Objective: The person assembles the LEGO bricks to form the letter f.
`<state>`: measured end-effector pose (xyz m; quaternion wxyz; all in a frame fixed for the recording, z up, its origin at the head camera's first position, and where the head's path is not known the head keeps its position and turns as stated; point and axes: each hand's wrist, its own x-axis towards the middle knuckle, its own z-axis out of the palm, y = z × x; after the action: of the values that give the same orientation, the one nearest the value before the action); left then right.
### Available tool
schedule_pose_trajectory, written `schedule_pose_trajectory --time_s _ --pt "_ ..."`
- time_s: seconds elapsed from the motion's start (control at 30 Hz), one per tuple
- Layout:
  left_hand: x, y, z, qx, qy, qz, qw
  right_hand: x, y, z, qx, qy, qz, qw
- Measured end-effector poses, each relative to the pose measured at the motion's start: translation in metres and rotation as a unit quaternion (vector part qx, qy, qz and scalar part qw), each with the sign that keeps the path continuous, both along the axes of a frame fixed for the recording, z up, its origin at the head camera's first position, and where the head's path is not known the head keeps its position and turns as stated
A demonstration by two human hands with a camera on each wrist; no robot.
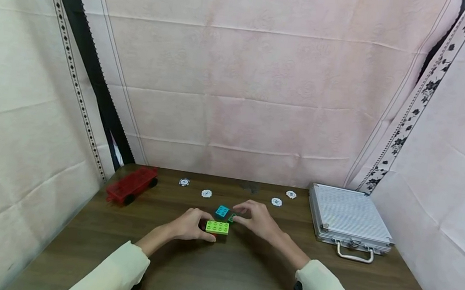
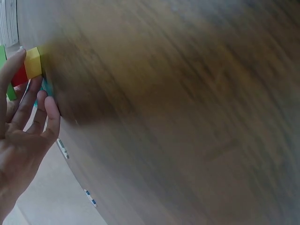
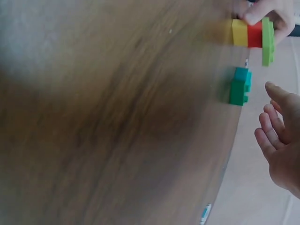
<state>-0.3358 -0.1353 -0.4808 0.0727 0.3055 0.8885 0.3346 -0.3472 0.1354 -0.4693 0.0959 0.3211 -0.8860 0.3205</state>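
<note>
My left hand (image 1: 189, 226) grips a small stack of toy building bricks between thumb and fingers. The stack has a long lime green brick (image 1: 217, 228) on top, a red brick (image 3: 254, 35) beneath it and a yellow brick (image 3: 239, 32) at the bottom. Just beyond it on the table sit a teal-blue brick (image 1: 222, 212) and a green brick (image 3: 237, 93), side by side. Beside the green brick, my right hand (image 1: 259, 221) hovers with its thumb and fingers apart; the right wrist view has a gap between its fingertips and the brick.
A red toy car (image 1: 132, 185) stands at the table's left edge. A silver case (image 1: 351, 216) with a handle lies at the right. Along the back are several chips, among them a white chip (image 1: 207, 193) and another chip (image 1: 276, 201). Pale cloth (image 1: 240, 79) hangs behind the wooden table (image 1: 217, 277).
</note>
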Motion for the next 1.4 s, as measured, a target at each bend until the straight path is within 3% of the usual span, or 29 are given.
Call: schedule_pose_trajectory --time_s 0.37,0.9,1.17,1.4 --pt "-0.004 -0.01 0.002 0.0 0.005 0.018 0.9998 -0.018 -0.002 -0.02 0.027 -0.066 -0.023 0.997" --pt "-0.004 -0.018 0.003 0.002 0.01 0.012 0.9999 -0.017 -0.003 -0.025 0.041 -0.063 -0.022 0.997" --pt "-0.004 -0.02 0.008 0.029 0.012 0.01 0.9995 -0.016 -0.003 -0.028 0.034 -0.063 -0.021 0.997" --pt "-0.005 -0.019 0.007 0.041 0.009 0.012 0.9991 -0.012 -0.001 -0.018 0.018 -0.071 -0.021 0.997"
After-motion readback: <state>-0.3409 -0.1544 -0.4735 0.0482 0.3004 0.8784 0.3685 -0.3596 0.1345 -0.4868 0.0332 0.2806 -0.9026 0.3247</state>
